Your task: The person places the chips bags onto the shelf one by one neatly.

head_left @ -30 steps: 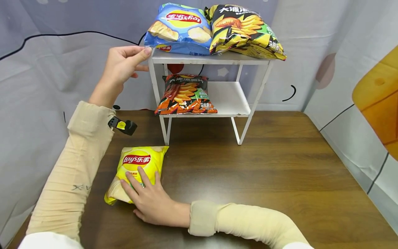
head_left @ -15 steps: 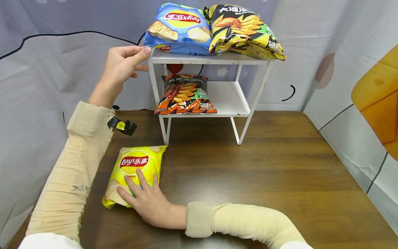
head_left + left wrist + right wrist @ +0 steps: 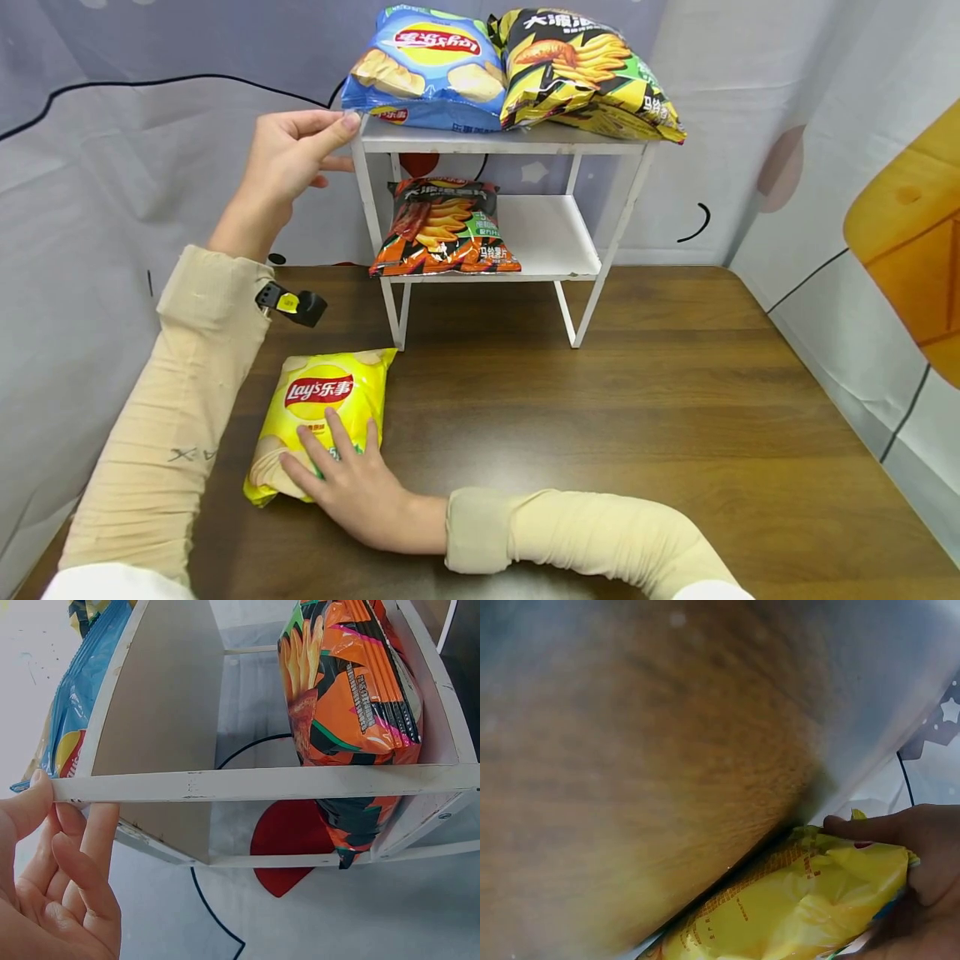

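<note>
My left hand (image 3: 292, 158) pinches the upper left front corner of a white two-tier shelf (image 3: 551, 237). In the left wrist view the thumb lies on one side of the frame bar (image 3: 247, 784) and fingers on the other. My right hand (image 3: 367, 492) rests with fingers spread on the lower part of a yellow Lay's chip bag (image 3: 318, 392), which lies flat on the table left of centre. The right wrist view has the bag (image 3: 802, 900) beneath that hand (image 3: 930, 870), its fingers partly hidden.
A blue chip bag (image 3: 431, 71) and a black-and-yellow chip bag (image 3: 588, 75) lie on the top tier. An orange-and-black chip bag (image 3: 447, 229) sits on the left of the lower tier. Brown wooden table (image 3: 637, 417) spreads out below, with pale curtains behind.
The right hand and the yellow chip bag have slid slightly left and toward me across the table. The left hand keeps its hold on the shelf corner.
</note>
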The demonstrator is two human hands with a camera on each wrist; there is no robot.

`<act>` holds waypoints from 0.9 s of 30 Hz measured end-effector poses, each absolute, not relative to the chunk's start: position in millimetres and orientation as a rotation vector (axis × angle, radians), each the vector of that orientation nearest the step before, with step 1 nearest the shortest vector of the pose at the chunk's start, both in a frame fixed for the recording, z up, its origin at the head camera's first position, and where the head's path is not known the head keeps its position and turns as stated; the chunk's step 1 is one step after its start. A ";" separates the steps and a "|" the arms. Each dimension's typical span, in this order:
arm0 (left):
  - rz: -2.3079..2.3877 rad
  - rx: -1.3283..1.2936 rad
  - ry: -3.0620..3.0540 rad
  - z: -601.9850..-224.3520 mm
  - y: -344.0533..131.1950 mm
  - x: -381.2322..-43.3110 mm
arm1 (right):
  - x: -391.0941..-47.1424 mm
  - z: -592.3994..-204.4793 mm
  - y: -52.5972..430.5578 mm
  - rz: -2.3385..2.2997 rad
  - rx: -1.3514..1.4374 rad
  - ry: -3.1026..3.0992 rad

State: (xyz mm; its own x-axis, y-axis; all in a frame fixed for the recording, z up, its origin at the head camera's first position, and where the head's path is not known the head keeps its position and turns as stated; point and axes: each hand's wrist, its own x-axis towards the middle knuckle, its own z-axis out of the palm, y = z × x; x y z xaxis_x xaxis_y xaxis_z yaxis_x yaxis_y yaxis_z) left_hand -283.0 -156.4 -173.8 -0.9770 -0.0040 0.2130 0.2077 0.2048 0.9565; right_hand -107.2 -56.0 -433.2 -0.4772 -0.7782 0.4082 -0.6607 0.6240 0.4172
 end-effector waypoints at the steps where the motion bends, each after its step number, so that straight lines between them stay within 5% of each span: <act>1: -1.871 -0.197 -2.301 -173.9 -156.4 -283.1 | -107.3 -433.3 -55.7 -0.273 1.128 -2.278; 27: -1.876 -0.212 -2.277 -175.0 -156.9 -284.1 | -113.9 -415.1 -31.1 -0.066 1.275 -2.449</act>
State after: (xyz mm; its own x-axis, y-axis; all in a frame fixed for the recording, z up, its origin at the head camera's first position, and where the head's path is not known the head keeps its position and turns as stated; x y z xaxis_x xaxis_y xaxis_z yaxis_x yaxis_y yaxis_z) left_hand -284.1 -156.9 -175.0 -0.9729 -0.0063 0.2310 0.2256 0.1920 0.9551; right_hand -113.9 -31.1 -415.1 -0.5175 -0.7984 0.3078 -0.7807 0.5878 0.2122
